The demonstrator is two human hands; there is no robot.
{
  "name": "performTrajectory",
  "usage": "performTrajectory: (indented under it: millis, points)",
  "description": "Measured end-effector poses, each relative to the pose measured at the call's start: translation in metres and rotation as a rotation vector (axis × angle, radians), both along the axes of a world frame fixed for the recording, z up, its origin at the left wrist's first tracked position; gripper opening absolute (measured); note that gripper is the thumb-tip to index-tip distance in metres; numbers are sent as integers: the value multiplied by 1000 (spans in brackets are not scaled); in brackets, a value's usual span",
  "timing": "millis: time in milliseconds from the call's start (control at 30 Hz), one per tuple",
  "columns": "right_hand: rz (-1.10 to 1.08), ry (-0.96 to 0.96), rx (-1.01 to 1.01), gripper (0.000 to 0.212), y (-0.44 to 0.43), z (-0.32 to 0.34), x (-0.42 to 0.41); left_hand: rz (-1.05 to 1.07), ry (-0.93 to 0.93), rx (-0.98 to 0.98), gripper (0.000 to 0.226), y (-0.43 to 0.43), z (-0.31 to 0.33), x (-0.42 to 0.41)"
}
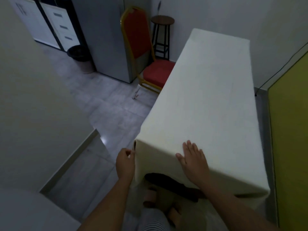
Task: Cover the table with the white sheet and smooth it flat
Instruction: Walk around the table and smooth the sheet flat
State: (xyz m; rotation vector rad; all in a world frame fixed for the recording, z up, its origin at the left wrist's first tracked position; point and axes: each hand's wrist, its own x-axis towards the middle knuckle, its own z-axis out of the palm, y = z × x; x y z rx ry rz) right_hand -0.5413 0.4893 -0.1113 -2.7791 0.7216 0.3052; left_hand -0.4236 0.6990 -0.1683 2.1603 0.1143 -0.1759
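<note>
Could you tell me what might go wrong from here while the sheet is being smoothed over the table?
1. The left hand pinches the sheet at the near corner; a hard tug could drag it askew, since only the flat right hand pins it.
2. The overhang hangs close to the person's feet, so a step might catch it.
3. The red chair sits against the table's side and may snag the drape.

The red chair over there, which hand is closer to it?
Left. The left hand pinches the white sheet at the table's near left corner, the red chair's side. The right hand lies flat on the sheet's near edge, further from the chair.
</note>
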Motion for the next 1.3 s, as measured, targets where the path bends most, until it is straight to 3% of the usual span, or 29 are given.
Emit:
performTrajectory:
  millis: [133,200,467,600,800,967,1067,1167,1300]
  points:
    - [-16,18,-12,68,4,2,1,-21,-4,23,21,-13,5,4]
    - [-37,10,-23,63,9,3,1,-24,-30,-1,19,-15,4,7]
    - [-150,-69,-52,62,27,-3,15,-195,-59,31,19,-21,-14,26]
    - [-190,-145,-98,81,31,-6,17,-189,-41,45,30,-3,-9,27]
    - [-212,-182,-127,72,35,-7,19,-253,-114,157,23,25,-11,2]
    - [-174,-172,-106,75,32,-6,14,-272,-15,230,19,7,-17,-29]
    - [-131,-155,-87,78,27,-6,10,-158,46,165,19,-5,-17,-38]
    - [-89,-139,-79,81,23,-6,7,144,102,4,23,-1,-15,-31]
    - [-38,-99,-83,84,18,-4,3,334,-12,-41,17,12,-3,-17]
